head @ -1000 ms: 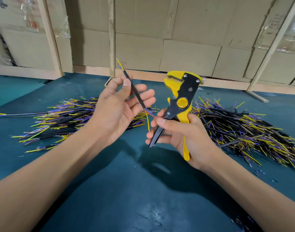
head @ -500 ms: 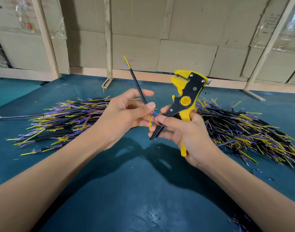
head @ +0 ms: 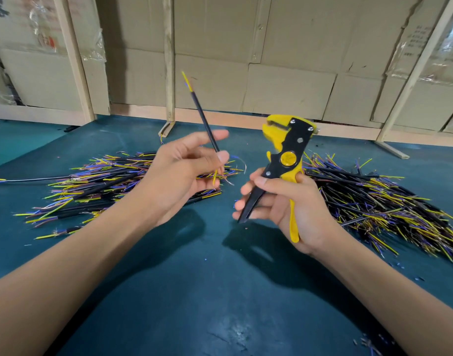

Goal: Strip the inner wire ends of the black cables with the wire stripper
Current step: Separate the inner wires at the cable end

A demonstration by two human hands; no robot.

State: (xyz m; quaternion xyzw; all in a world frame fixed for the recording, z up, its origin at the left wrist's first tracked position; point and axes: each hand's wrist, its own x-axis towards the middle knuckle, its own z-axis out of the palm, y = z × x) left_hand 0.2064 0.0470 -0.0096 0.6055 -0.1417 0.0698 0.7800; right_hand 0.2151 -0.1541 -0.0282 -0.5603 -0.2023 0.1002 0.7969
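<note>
Pinched between thumb and fingers of the left hand point(head: 184, 170) was one black cable point(head: 204, 118), tilted up, with yellow and blue wires poking out at both ends. Right hand point(head: 289, 209) gripped the stripper point(head: 284, 160) by its handles, head up, just beside the cable but not touching it. Two piles of cables lay on the blue table point(head: 207, 291): left pile point(head: 91, 186) and right pile point(head: 379, 201).

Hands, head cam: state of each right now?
Left hand: pinching one black cable, held tilted.
Right hand: gripping the yellow-and-black wire stripper.
</note>
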